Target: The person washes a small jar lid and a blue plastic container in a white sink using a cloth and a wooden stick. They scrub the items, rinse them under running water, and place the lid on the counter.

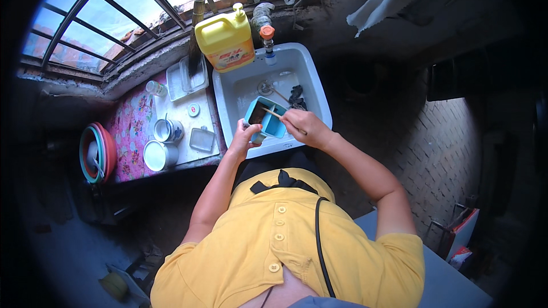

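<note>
My left hand grips the near left end of a blue divided plastic container, tilted over the white sink. My right hand is closed around a thin wooden stick, perhaps a chopstick, whose tip reaches into the container's left compartment. Brownish matter shows in that compartment. Behind the container, another thin stick and a dark, crumpled item lie in the basin near the drain. The tap with an orange top stands at the sink's back edge.
A yellow jug stands at the sink's back left corner. On the left counter are clear trays, a glass jar, a white lidded tub, an enamel-like cup and a small clear box. Nested basins stand at the counter's left end.
</note>
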The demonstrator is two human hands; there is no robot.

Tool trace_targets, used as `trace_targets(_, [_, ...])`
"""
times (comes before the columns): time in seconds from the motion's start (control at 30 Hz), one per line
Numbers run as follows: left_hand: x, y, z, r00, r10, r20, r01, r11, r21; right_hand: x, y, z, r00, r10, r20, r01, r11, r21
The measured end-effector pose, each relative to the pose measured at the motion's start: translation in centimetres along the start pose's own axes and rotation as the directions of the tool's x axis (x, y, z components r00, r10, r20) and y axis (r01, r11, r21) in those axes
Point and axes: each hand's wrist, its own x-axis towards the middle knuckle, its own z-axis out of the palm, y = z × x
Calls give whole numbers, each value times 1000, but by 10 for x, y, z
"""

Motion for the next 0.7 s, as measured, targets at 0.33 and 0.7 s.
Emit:
trace_targets(0.33, [3, 4, 2, 999, 42, -33, -40, 998, 53, 23, -32, -22, 998, 59, -9, -59, 998, -9])
trace_targets(0.7, [1, 17, 6, 1000, 7, -12, -5, 987, 162, 27, -14, -37, 955, 251, 159, -255, 967, 6])
